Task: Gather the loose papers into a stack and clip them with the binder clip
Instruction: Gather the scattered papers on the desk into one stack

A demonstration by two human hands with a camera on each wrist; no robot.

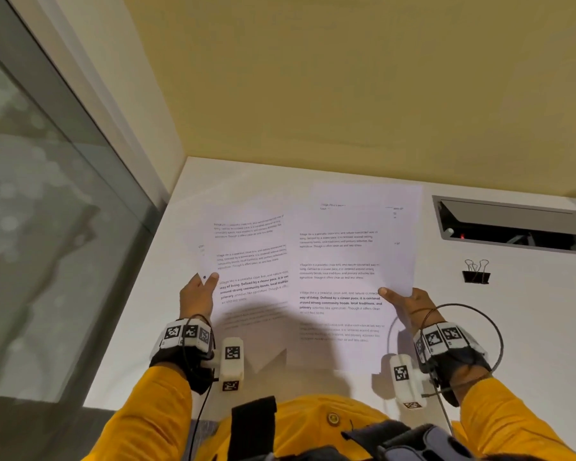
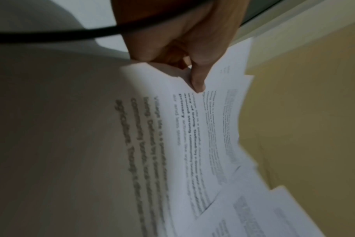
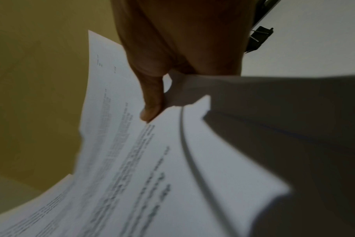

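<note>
Desk: white, corner by yellow wall.
Papers: overlapping, raised.
Left hand: pinches left edge.
Right hand: pinches right edge.
Binder clip: right, apart from papers.

Bright, even head view, with the papers glaring white and the person's shadow falling on their near edge. Both wrist views are dim, noisy and wide-angle-bent; their print blurs, perhaps from motion.
</note>
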